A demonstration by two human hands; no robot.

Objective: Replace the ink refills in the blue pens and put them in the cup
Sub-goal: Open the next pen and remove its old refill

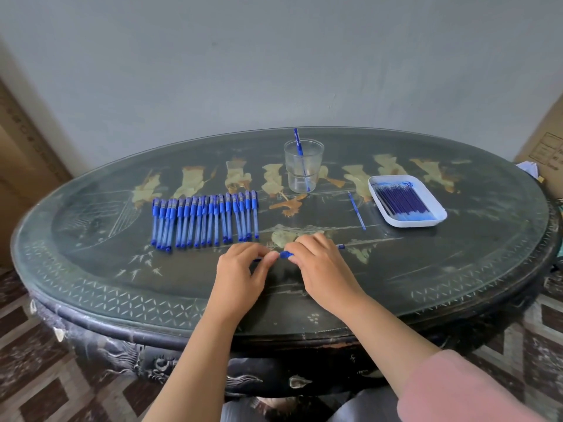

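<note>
Head view looks down on two bare forearms that reach over the near edge of the bench (pixel 122 284) and converge until the left grip (pixel 240 269) and the right grip (pixel 320 266) almost meet, backs up and fingers curled downward. A pink sleeve (pixel 475 388) covers the right upper arm.

Both pinch the held pen (pixel 285 255). The left grip nips one end between thumb and fingertips, and the right grip's fingers wrap over the barrel. The pen lies low over the bench with its long axis side to side, its right end a little farther away. Its ribbed blue section shows in the gap between the grips, and a short blue end pokes out past the right grip. Which end is the tip cannot be told.

Beyond and left of the left grip lies the row of pens (pixel 204 220), their axes running near to far. Well beyond both grips stands the cup (pixel 303 166) with one leaning pen. Beyond and right of the right grip lie a loose refill (pixel 357 210) and the tray (pixel 438 214) of refills.
</note>
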